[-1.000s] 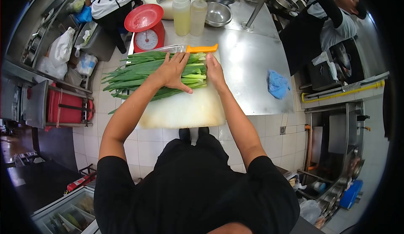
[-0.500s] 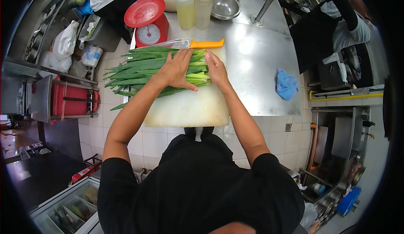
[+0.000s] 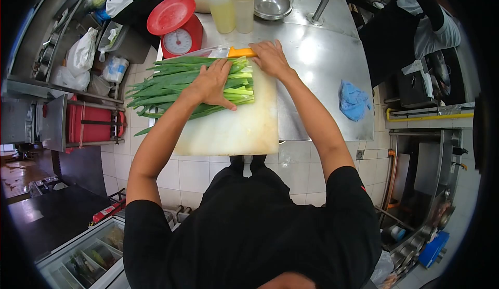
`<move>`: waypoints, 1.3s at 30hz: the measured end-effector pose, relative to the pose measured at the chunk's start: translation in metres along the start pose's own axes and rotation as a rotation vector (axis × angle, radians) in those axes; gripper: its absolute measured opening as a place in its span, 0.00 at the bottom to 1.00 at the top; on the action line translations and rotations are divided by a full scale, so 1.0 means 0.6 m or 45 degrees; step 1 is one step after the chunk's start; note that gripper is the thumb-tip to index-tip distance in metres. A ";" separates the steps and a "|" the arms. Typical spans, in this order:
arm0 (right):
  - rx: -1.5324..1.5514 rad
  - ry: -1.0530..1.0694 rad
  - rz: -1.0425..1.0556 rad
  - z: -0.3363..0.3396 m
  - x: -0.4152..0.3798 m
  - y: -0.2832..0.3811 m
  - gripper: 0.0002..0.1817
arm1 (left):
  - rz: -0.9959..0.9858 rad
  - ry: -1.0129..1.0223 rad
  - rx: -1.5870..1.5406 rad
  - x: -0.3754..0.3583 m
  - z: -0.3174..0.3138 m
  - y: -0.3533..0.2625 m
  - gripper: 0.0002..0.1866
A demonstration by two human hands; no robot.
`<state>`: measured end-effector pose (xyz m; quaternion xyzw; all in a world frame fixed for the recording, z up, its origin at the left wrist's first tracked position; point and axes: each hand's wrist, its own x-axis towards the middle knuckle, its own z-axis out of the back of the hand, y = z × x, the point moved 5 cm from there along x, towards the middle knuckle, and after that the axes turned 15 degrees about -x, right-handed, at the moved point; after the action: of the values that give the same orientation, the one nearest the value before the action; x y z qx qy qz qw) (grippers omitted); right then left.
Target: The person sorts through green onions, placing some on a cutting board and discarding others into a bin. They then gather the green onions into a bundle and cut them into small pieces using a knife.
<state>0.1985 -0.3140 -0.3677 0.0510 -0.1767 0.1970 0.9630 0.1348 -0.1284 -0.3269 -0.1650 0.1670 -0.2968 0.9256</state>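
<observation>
A bundle of green onions (image 3: 171, 81) lies across the near half of the white cutting board (image 3: 228, 133), leaves to the left and pale cut ends to the right. My left hand (image 3: 210, 83) rests on the bundle, palm down and fingers spread. Behind it, along the board's far side, lies a knife (image 3: 241, 52) with an orange handle; its blade points left, partly hidden by the leaves. My right hand (image 3: 271, 60) covers the right end of that handle, its fingers apart and laid over it. No closed grip shows.
A red scale (image 3: 179, 36) stands behind the leaves. Two squeeze bottles (image 3: 221, 10) and a metal bowl (image 3: 273, 4) are farther back. A blue cloth (image 3: 354, 101) lies on the steel table (image 3: 317, 81) at right. Other people stand at the far left and far right.
My right hand has left the pale ends of the green onions and moved away from me onto the knife handle. My left hand stays on the bundle.
</observation>
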 end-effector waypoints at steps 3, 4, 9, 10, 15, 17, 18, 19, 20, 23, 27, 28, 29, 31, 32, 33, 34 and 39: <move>0.085 0.150 0.085 0.001 0.012 -0.012 0.20 | 0.015 -0.010 0.012 -0.003 -0.003 0.000 0.69; 0.125 0.193 0.126 0.000 0.009 -0.018 0.19 | 0.014 -0.026 0.006 -0.004 -0.003 -0.001 0.68; 0.171 0.042 -0.023 0.020 -0.058 -0.066 0.18 | -0.007 -0.067 -0.001 -0.007 -0.005 -0.002 0.66; 0.146 0.000 -0.068 0.027 -0.075 -0.080 0.18 | 0.008 -0.054 -0.007 -0.006 -0.003 -0.003 0.66; 0.086 -0.061 -0.313 0.072 -0.199 -0.151 0.19 | -0.010 -0.054 -0.013 -0.005 -0.003 -0.002 0.67; 0.051 -0.052 -0.490 0.092 -0.260 -0.175 0.19 | 0.010 -0.037 0.003 -0.005 -0.003 -0.002 0.67; 0.027 -0.034 -0.569 0.098 -0.287 -0.182 0.19 | 0.012 -0.040 0.004 -0.003 -0.005 0.001 0.67; 0.031 -0.038 -0.563 0.103 -0.308 -0.180 0.19 | -0.004 -0.047 0.005 -0.001 -0.008 0.005 0.68; -0.045 -0.070 -0.647 0.107 -0.329 -0.181 0.19 | -0.017 -0.056 0.006 0.000 -0.006 0.006 0.68; -0.167 -0.079 -0.759 0.104 -0.364 -0.177 0.19 | -0.021 -0.025 0.046 0.003 -0.003 0.003 0.68; -0.225 0.002 -0.782 0.102 -0.361 -0.173 0.19 | -0.013 -0.024 0.125 0.005 0.001 0.001 0.67; -0.225 0.006 -0.779 0.111 -0.359 -0.167 0.19 | -0.016 -0.032 0.139 0.004 0.000 0.002 0.67; -0.261 0.042 -0.759 0.122 -0.355 -0.161 0.19 | -0.023 -0.044 0.149 0.005 -0.004 0.001 0.67; -0.316 0.077 -0.725 0.131 -0.341 -0.156 0.19 | -0.016 -0.033 0.078 0.004 -0.006 0.002 0.68; -0.191 -0.085 -0.681 0.139 -0.327 -0.148 0.18 | -0.008 -0.016 0.024 0.003 -0.003 0.003 0.68; -0.066 -0.243 -0.631 0.145 -0.312 -0.139 0.18 | -0.009 -0.027 0.015 0.002 0.000 0.003 0.68; 0.267 -0.219 -0.603 0.146 -0.280 -0.120 0.19 | -0.002 -0.031 0.014 0.001 -0.001 0.002 0.68; 1.567 0.091 -0.519 0.000 -0.098 0.004 0.40 | -0.028 -0.015 -0.005 0.000 0.004 0.001 0.70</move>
<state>0.1467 -0.3329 -0.3891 0.6195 0.0138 0.0770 0.7811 0.1359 -0.1273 -0.3253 -0.1705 0.1603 -0.3056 0.9230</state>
